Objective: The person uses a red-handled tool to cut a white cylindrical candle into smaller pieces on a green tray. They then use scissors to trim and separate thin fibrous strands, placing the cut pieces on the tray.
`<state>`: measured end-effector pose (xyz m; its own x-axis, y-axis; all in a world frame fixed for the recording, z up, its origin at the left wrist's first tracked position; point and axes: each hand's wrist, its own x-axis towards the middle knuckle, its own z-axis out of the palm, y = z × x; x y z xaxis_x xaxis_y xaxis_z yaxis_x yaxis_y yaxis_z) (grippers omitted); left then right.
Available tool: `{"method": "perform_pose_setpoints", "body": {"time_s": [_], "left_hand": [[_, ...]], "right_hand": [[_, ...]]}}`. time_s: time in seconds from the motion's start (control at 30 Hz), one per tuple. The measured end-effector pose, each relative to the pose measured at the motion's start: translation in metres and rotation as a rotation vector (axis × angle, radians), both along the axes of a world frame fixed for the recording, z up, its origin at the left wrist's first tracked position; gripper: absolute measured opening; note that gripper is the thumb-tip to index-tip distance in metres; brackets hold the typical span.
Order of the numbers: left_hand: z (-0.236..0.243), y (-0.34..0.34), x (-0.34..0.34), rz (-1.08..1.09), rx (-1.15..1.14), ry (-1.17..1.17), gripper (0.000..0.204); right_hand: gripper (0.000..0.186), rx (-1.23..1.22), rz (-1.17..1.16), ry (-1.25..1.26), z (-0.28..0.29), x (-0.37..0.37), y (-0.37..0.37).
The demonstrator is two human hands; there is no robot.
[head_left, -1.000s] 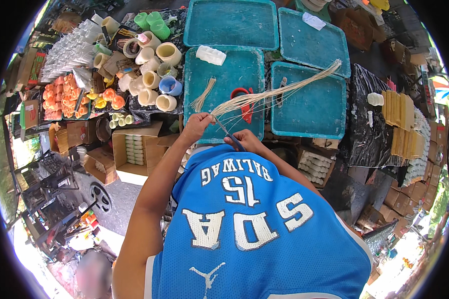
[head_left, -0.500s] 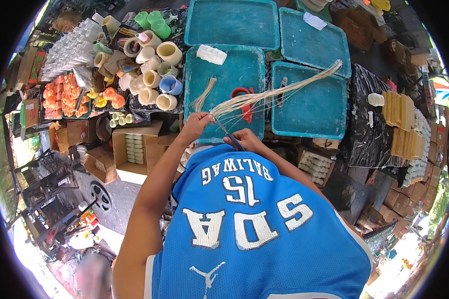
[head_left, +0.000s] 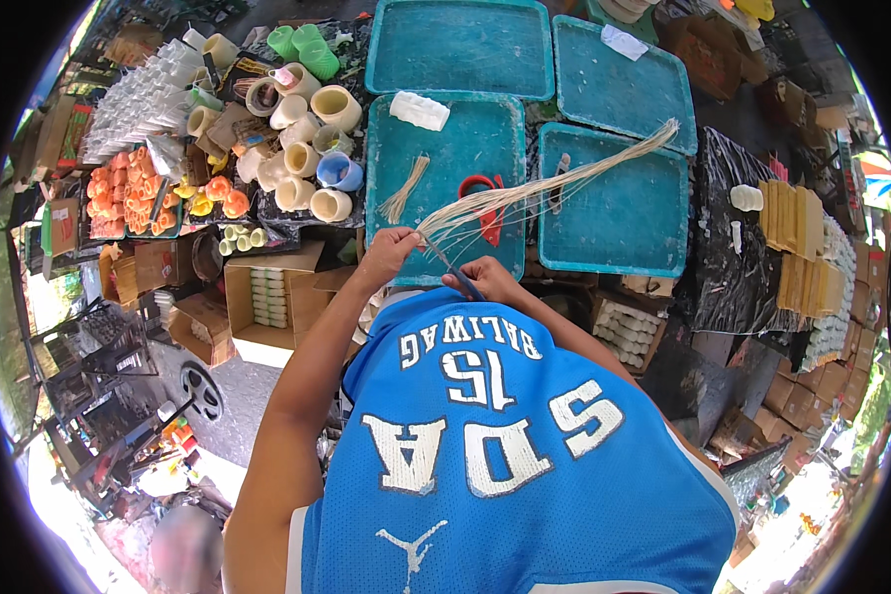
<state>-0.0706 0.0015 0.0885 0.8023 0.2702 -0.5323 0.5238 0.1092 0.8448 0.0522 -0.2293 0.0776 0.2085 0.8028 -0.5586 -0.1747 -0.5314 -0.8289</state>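
Note:
My left hand (head_left: 390,253) is closed in a pinch on the near end of a bundle of pale strings (head_left: 554,184). The long strands fan out to the right, across two teal trays. Held in my closed right hand (head_left: 493,278) is a slim, dark, blade-like tool (head_left: 449,264); its exact kind is unclear. The tool's tip reaches up to the string end beside my left fingers. Red-handled scissors (head_left: 482,208) lie on the near left tray (head_left: 445,129), partly under the strands. A shorter bundle of strings (head_left: 405,190) lies there too, left of the scissors.
A white ridged piece (head_left: 419,110) is on the same tray. A cutter (head_left: 559,183) lies on the near right tray (head_left: 614,252). Cream cylindrical moulds (head_left: 336,107) and orange pieces (head_left: 119,196) crowd the left. Yellow slabs (head_left: 792,220) sit at right; open cartons (head_left: 252,342) stand below.

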Motion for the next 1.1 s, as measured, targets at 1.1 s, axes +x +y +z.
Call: {"method": "perform_pose_setpoints", "body": {"time_s": [1.1], "left_hand": [[-0.001, -0.004, 0.0, -0.065, -0.216, -0.004, 0.032]], "right_hand": [[0.062, 0.05, -0.038, 0.264, 0.002, 0.001, 0.003]]}}
